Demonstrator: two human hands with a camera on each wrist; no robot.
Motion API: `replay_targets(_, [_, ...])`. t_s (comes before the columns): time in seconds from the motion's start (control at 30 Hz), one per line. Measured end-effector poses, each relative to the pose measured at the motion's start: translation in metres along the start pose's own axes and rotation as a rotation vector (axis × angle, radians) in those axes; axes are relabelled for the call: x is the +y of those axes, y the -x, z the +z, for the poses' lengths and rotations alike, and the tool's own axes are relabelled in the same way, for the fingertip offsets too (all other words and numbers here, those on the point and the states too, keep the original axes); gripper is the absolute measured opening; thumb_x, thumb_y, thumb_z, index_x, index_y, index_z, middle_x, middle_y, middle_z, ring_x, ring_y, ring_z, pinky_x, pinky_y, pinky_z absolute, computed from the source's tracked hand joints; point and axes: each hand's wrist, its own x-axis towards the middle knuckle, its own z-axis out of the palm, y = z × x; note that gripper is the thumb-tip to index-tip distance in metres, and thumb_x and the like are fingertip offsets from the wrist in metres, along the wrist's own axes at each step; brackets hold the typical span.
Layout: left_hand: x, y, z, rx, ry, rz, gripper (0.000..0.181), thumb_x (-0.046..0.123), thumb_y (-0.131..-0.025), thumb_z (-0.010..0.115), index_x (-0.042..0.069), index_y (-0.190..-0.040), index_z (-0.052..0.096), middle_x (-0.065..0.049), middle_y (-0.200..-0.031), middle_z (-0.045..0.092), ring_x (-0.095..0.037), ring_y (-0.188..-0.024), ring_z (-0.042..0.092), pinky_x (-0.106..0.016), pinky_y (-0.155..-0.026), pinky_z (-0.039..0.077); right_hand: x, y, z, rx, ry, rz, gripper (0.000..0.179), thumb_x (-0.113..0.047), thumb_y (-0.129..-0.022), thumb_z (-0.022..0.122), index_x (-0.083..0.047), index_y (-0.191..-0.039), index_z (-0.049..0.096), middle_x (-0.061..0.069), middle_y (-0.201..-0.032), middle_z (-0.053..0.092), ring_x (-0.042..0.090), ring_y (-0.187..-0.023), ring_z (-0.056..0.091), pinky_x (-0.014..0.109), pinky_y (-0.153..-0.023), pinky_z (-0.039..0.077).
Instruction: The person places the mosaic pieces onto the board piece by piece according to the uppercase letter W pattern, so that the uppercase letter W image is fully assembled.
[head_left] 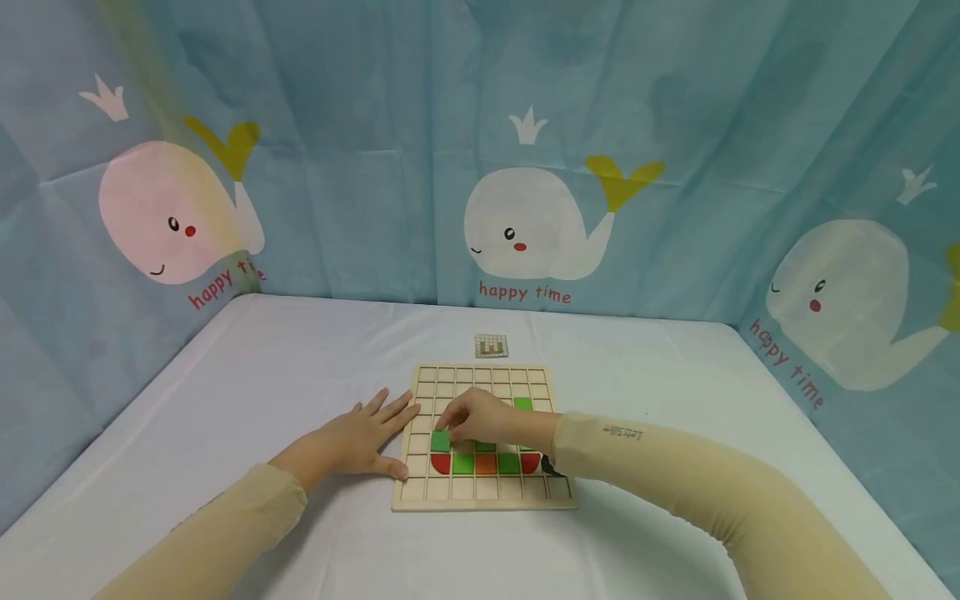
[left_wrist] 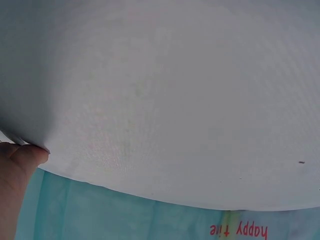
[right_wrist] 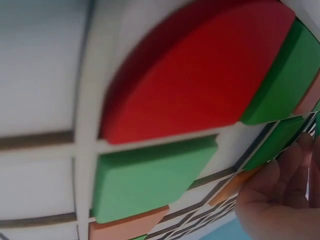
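Note:
A wooden grid board (head_left: 487,492) lies on the table with coloured pieces in its cells. My right hand (head_left: 480,415) is over the board, its thumb and fingertips pinching a green square tile (head_left: 441,442) at the left. Below that tile sits a red quarter-round piece (head_left: 441,463); along the same row are an orange tile (head_left: 486,464) and another red quarter-round piece (head_left: 530,462). Green tiles lie between them. The right hand partly hides the middle cells. My left hand (head_left: 366,433) rests spread out, fingertips and thumb at the board's left edge.
A small pattern card (head_left: 491,346) lies behind the board. White cloth (head_left: 300,358) covers the table. A blue curtain (head_left: 360,225) with whale prints hangs along the back and sides. Something dark (head_left: 550,467) shows beneath the right sleeve.

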Motion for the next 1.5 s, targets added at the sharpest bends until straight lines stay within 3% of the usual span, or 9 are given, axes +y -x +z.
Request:
replay_targets(0.23, [0.001,0.0,-0.002,-0.007,0.005,0.001,0.101,0.068,-0.081,0.059,0.008,-0.154,0.025,-0.015,-0.161,0.013,-0.047,-0.143,0.01,-0.068,-0.107,0.02,0.0,0.0,0.0,-0.011,-0.002,-0.012,0.017,0.007,-0.087,0.067,0.002,-0.101,0.074,-0.001,-0.072,0.063,0.007,-0.064,0.052,0.019,-0.06,0.045])
replay_targets(0.57, [0.0,0.0,0.0,-0.008,0.009,-0.007,0.101,0.068,-0.081,0.06,0.008,-0.154,0.025,-0.014,-0.161,0.013,-0.047,-0.143,0.01,-0.067,-0.107,0.021,0.001,0.007,-0.008,0.055,-0.053,0.058,0.019,0.005,-0.087,0.069,-0.001,-0.104,0.074,-0.001,-0.073,0.061,0.01,-0.066,0.054,0.022,-0.06,0.046])
replay_targets(0.93, [-0.002,-0.003,0.002,-0.019,0.01,-0.024,0.104,0.072,-0.079,0.057,0.01,-0.155,0.023,-0.013,-0.162,0.011,-0.046,-0.144,0.008,-0.065,-0.108,0.019,0.01,0.043,-0.042,0.127,-0.152,0.051,0.022,0.001,-0.09,0.066,0.003,-0.112,0.07,0.002,-0.085,0.064,0.014,-0.077,0.055,0.029,-0.073,0.051])
replay_targets(1.07, [0.0,-0.003,0.001,-0.021,0.015,-0.019,0.104,0.071,-0.079,0.058,0.009,-0.155,0.023,-0.014,-0.162,0.011,-0.047,-0.144,0.008,-0.066,-0.108,0.019,0.014,0.058,-0.054,0.158,-0.171,0.067,0.022,-0.002,-0.092,0.065,0.003,-0.113,0.069,0.011,-0.098,0.067,0.016,-0.084,0.057,0.036,-0.082,0.052])
replay_targets(1.23, [0.001,-0.001,0.001,-0.017,0.024,-0.014,0.103,0.069,-0.079,0.06,0.008,-0.154,0.025,-0.015,-0.161,0.012,-0.048,-0.143,0.009,-0.067,-0.107,0.02,0.022,0.078,-0.071,0.199,-0.186,0.087,0.022,-0.003,-0.093,0.063,0.004,-0.114,0.068,0.018,-0.112,0.066,0.017,-0.094,0.062,0.037,-0.088,0.052])
replay_targets(1.5, [-0.001,-0.002,0.002,-0.01,0.015,-0.001,0.103,0.069,-0.08,0.059,0.008,-0.155,0.024,-0.016,-0.161,0.012,-0.049,-0.143,0.009,-0.068,-0.107,0.02,0.034,0.107,-0.096,0.251,-0.158,0.127,0.023,-0.008,-0.095,0.063,-0.002,-0.116,0.068,0.01,-0.111,0.067,0.022,-0.101,0.061,0.041,-0.09,0.05])
